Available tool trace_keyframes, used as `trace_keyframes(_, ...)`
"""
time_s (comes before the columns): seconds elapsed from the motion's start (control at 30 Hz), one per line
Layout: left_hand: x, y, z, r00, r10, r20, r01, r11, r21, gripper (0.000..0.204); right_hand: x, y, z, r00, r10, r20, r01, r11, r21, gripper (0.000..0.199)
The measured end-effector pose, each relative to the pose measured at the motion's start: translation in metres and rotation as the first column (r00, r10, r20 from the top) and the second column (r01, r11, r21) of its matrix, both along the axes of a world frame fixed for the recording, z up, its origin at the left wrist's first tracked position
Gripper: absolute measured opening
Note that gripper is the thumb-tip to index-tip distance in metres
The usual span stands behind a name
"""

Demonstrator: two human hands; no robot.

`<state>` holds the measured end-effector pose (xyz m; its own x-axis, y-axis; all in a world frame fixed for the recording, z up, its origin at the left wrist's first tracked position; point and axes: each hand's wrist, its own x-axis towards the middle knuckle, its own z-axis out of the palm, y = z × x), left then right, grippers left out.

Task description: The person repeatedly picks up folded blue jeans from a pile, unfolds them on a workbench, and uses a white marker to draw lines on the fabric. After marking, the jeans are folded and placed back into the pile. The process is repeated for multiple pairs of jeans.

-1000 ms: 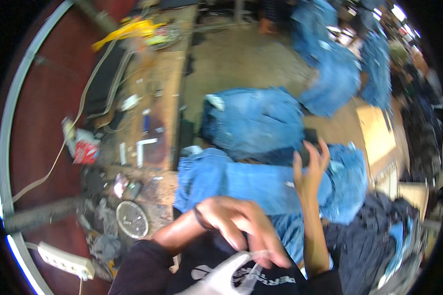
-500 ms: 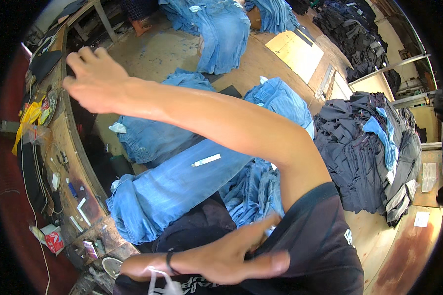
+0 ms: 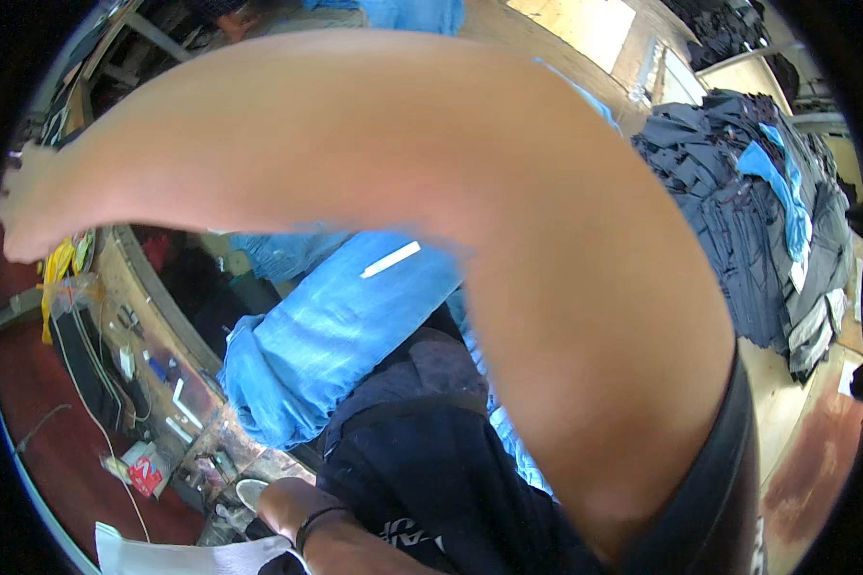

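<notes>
My right arm stretches across the upper view from the right, hiding much of what lies behind it. At the far left rim is my right hand (image 3: 36, 206), above the bench; its fingers are smeared and I cannot make out anything in them. My left hand (image 3: 379, 553), with a dark band at the wrist, is low in front of my body, its fingers cut off by the lower edge. A piece of blue denim (image 3: 307, 335) lies before me, near my lap. A slim white stick (image 3: 390, 260) rests on it. At bottom left shows a white strip with a loop (image 3: 187, 556), perhaps a face mask.
Left of me curves a worn wooden bench (image 3: 201, 345) bearing a yellow bag (image 3: 59, 264), a blue pen-like item (image 3: 154, 365), a white angled piece (image 3: 186, 402) and cords. A red-and-white packet (image 3: 147, 471) sits by its edge. A tall heap of dark garments (image 3: 729, 225) stands at right.
My right arm has swung closer and further left, and its hand now reaches the rim. My left hand has dropped toward the lower edge. The whole view has shifted.
</notes>
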<state>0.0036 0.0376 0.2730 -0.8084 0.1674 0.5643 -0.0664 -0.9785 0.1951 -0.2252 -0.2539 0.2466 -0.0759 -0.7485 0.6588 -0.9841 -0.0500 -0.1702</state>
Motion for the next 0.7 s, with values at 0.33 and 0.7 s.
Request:
trace_keyframes(0.33, -0.047, -0.016, -0.008, 0.990, 0.112, -0.088, -0.130, 0.962, -0.239, 0.085, 0.009, -0.026, 0.021, 0.997, -0.006, -0.081, 0.016, 0.993, 0.113, 0.041)
trace_keyframes(0.7, -0.044, -0.018, 0.001, 0.968, 0.167, -0.189, -0.219, 0.928, -0.300, 0.096, -0.008, 0.028, 0.013, 0.992, -0.051, -0.111, 0.061, 0.994, 0.086, 0.038)
